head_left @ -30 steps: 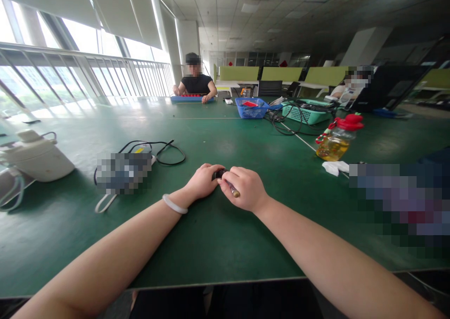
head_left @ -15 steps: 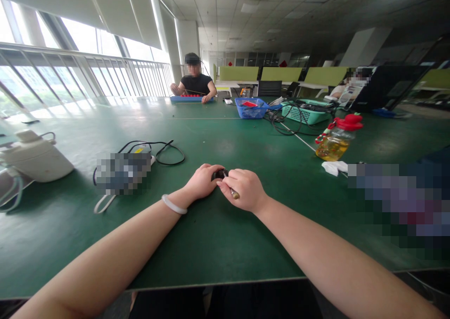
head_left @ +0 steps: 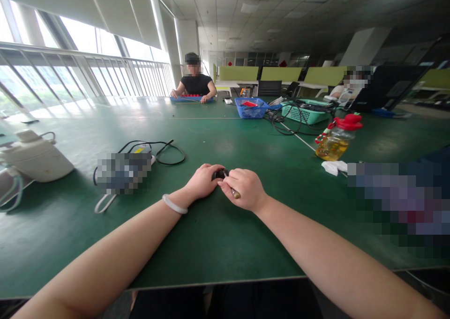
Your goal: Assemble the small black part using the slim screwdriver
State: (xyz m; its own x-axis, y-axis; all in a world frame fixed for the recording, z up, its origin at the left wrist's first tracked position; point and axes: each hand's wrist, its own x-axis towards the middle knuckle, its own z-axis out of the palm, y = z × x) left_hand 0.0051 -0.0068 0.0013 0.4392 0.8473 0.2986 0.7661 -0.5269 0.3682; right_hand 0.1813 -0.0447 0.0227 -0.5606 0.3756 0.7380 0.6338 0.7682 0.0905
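Observation:
Over the middle of the green table (head_left: 246, 258), my left hand (head_left: 203, 181) is closed around a small black object (head_left: 220, 174), apparently rounded. Its exact kind is too small and too covered to make out. My right hand (head_left: 246, 188) presses up against the object's right side. In that fist is a slim stick-like tool with a brownish end (head_left: 236, 194), which pokes out below the fingers toward me. The tool's other end, at the black object, is mostly hidden. A white bracelet (head_left: 175, 204) circles my left wrist.
Left of my hands lie a blurred-out item (head_left: 124, 174) with a black cable and a white jug-like container (head_left: 33, 157). To the right stands a red-capped bottle (head_left: 335, 141). Farther back are a blue basket (head_left: 251, 109), a green basket (head_left: 305, 114) and a seated person (head_left: 196, 82).
My hands stay almost in place, with only a slight shift of my right hand and the tool. Across the table, the seated person's hand has come down to the blue tray.

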